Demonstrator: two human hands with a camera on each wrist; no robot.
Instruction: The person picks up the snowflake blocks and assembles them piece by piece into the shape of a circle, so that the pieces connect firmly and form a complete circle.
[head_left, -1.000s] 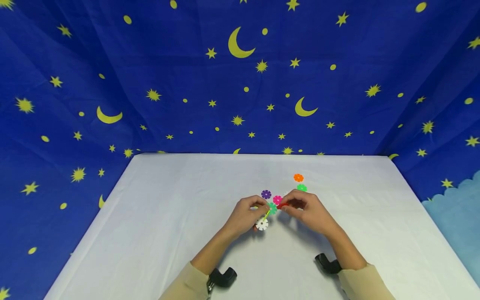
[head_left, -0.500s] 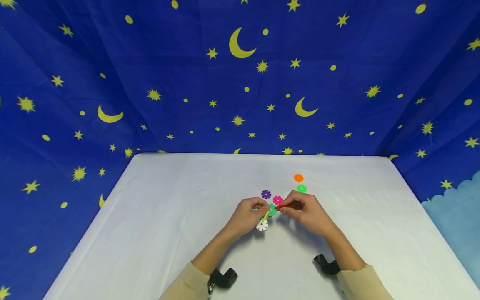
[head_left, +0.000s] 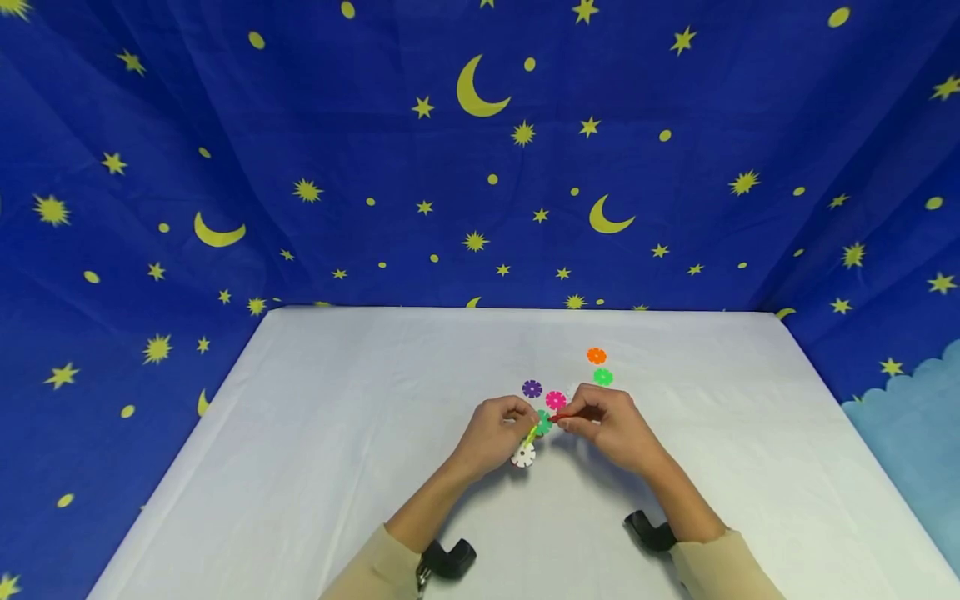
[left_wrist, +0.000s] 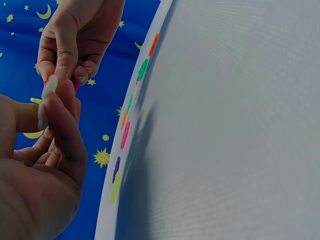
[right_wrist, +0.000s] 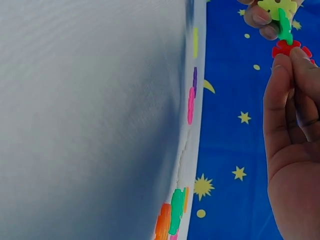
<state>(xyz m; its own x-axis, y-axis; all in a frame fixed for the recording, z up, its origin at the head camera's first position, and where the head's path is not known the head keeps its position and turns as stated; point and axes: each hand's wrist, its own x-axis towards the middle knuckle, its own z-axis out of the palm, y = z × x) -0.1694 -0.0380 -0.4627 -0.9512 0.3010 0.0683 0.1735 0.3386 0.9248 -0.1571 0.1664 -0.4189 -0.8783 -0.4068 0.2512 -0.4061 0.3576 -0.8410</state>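
My left hand pinches a small chain of notched interlocking discs. In it are a yellow disc, a green disc and a white disc hanging at the near end. Between thumb and forefinger, my right hand grips a red interlocking disc, its edge meeting the green disc's rim in the right wrist view. Both hands are raised above the white table, fingertips close together. Fingers cover part of the yellow disc and part of the red one.
Loose discs lie on the white table beyond the hands: a purple disc, a pink disc, a light green disc and an orange disc. A blue star-patterned cloth surrounds the table's back and sides.
My right hand has tilted the red disc and brought it leftward and slightly nearer, onto the green disc's edge. The left hand's chain has sunk slightly toward me.
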